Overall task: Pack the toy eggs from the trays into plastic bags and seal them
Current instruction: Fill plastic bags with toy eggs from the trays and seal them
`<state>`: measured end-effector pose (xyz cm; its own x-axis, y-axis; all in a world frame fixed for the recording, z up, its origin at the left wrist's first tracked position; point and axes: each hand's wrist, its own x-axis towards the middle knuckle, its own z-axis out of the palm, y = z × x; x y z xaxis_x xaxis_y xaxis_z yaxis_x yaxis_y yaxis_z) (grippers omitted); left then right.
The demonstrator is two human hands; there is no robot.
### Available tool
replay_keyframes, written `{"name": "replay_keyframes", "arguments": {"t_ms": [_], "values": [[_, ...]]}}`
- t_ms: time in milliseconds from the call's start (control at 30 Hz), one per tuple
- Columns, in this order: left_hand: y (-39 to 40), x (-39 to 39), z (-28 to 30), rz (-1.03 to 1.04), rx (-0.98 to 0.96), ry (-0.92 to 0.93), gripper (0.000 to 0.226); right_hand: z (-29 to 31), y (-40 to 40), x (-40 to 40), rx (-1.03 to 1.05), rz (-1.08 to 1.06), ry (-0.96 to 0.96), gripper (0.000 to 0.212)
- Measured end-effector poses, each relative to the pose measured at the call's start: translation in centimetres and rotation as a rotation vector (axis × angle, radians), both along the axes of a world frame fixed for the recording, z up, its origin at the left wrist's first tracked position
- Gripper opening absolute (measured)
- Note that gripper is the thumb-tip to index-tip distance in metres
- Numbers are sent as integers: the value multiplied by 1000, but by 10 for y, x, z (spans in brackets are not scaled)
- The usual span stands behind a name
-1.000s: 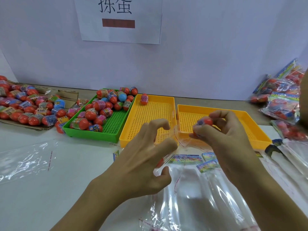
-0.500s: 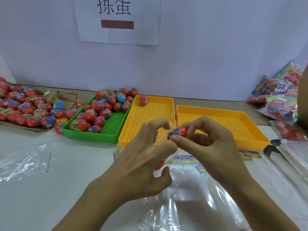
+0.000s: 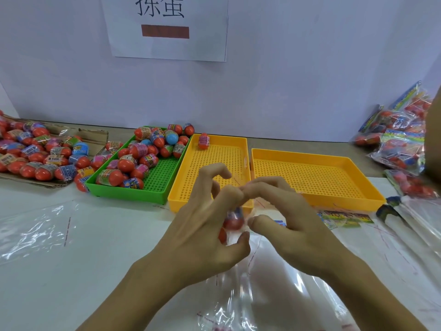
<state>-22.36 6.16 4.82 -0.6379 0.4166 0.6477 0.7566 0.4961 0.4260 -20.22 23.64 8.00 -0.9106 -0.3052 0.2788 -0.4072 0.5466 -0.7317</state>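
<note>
Both hands are meeting just in front of the middle yellow tray (image 3: 245, 142): left hand (image 3: 202, 225) and right hand (image 3: 291, 223), fingers curled, are pinching the clear bag's (image 3: 241, 278) mouth, a red egg (image 3: 232, 220) sitting inside. Left of that tray, the green tray (image 3: 133, 195) is holding piled eggs; one egg (image 3: 203, 141) is lying at the yellow tray's far edge.

Two bare forearms enter from the bottom edge of the frame, one from the lower left, one from the lower right. Neither shows a sleeve, watch, bracelet or glove. The left hand (image 3: 202, 235) and right hand (image 3: 293, 230) carry no rings; the visible nails are short and unpainted.
</note>
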Motion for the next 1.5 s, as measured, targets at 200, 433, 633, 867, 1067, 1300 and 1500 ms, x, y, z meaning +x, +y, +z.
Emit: {"name": "replay_keyframes", "arguments": {"t_ms": [200, 433, 633, 867, 1067, 1300, 1500], "values": [[10, 2, -1, 169, 270, -15, 48, -5, -2, -4, -85, -204, 195, 40], [11, 10, 11, 88, 427, -51, 68, 0, -3, -5, -265, -142, -265, 57], [16, 12, 10, -131, 301, -93, 78, -1, -7, -4, -474, -134, -241, 34], [1, 6, 16, -40, 408, -571, 49, 8, 1, -5, -667, -45, -268, 31], [4, 8, 21, -82, 436, -657, 27, 8, -2, -3, -618, -45, -215, 30], [-6, 4, 26, -182, 500, -861, 47, 10, 5, -6, -660, -99, -166, 25], [-3, 4, 26, -137, 507, -783, 20, 9, 2, -3, -573, -67, -165, 30]]}}
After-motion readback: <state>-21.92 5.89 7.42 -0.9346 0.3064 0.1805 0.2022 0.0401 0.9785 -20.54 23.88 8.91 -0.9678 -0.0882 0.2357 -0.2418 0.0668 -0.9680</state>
